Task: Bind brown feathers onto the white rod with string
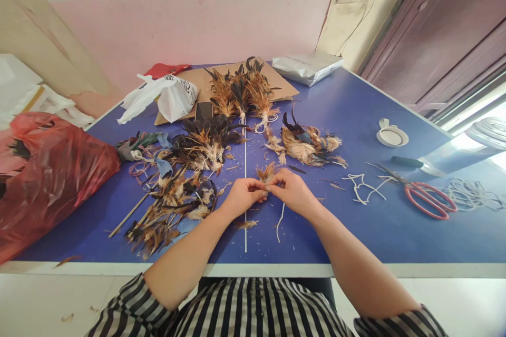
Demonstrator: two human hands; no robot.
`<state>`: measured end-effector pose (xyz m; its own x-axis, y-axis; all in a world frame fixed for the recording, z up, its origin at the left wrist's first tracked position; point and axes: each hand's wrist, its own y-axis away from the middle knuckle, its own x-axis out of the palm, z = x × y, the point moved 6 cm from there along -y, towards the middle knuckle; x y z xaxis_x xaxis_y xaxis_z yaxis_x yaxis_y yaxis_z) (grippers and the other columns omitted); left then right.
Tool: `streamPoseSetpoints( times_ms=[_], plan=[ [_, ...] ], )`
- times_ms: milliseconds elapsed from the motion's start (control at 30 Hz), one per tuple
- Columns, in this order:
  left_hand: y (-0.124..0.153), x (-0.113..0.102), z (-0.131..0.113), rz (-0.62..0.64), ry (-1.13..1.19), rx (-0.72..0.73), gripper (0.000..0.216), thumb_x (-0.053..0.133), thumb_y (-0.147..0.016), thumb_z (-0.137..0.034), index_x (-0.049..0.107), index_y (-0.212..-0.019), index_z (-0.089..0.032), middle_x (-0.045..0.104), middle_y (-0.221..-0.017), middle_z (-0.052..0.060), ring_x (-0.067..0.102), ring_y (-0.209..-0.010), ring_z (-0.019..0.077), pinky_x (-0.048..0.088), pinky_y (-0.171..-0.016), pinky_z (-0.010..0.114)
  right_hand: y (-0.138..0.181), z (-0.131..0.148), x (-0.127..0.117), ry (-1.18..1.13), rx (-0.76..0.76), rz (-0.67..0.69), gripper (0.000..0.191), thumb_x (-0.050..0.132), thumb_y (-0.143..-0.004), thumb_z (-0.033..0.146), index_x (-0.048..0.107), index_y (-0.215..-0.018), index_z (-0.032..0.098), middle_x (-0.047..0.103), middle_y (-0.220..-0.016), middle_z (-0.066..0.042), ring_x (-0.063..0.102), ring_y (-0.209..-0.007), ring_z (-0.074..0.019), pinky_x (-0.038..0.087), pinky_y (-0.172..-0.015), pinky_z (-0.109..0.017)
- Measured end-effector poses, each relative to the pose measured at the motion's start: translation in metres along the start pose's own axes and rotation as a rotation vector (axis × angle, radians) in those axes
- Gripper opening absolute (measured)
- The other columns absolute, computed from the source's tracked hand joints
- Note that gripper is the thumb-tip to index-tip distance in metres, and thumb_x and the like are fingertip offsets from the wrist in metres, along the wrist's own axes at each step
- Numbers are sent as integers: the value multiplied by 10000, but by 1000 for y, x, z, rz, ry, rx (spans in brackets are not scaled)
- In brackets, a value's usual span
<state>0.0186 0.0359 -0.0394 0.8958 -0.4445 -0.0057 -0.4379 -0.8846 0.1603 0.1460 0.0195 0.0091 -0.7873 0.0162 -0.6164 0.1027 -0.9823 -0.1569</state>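
Note:
My left hand (243, 195) and my right hand (291, 189) meet at the middle of the blue table (356, 116), both pinched on a small bundle of brown feathers (266, 172). A white string (280, 221) trails down from between the hands. A loose feather pile (174, 205) lies left of my left hand. Tied feather bunches (241, 92) rest on cardboard at the back, and another feather heap (306, 145) lies just beyond my right hand.
Red-handled scissors (425, 197) and white string pieces (363, 187) lie to the right, with a white round lid (391, 137) behind them. A red plastic bag (43, 168) sits at the left edge. A white bag (166, 96) and a grey packet (306, 67) lie at the back.

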Motion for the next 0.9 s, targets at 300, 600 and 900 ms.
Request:
streamPoseSetpoints(
  times_ms=[300,600,900],
  plan=[
    [2,-5,-5,5,-45,41,256,660,-639,-343,605,-710,-103,609,-592,28,539,-512,92,454,-541,229,-5,-9,4,-244,91,49,228,538,-727,345,657,-734,151,633,-701,-19,529,-620,-125,398,-592,-238],
    [1,-4,-7,78,15,10,249,677,-624,-318,573,-715,-111,619,-603,30,561,-538,99,455,-555,230,2,3,1,-68,-130,67,158,554,-685,164,673,-784,196,609,-722,-6,500,-590,-98,370,-541,-211],
    [1,-4,-4,82,-28,-2,244,663,-639,-314,569,-737,-111,619,-595,33,548,-512,93,432,-506,215,4,5,1,108,-225,57,143,524,-724,138,653,-755,191,604,-739,-20,535,-672,-119,388,-639,-236]
  ],
)
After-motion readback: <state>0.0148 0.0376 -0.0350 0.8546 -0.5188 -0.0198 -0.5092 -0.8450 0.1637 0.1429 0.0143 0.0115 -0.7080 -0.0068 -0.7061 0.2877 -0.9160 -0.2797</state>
